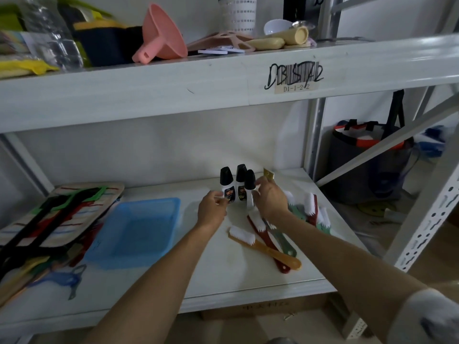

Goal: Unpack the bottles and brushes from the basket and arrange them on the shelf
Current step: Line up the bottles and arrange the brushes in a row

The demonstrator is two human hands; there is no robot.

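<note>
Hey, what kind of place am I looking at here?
Probably a storeroom or stockroom: a white metal rack with a barcode location label, and mixed household goods on it, like a pink funnel.

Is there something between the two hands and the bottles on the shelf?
Nothing visible. The left hand touches the left bottle, and the right hand holds the right bottle. The brushes lie nearer the shelf edge, under the right forearm, not blocking.
</note>
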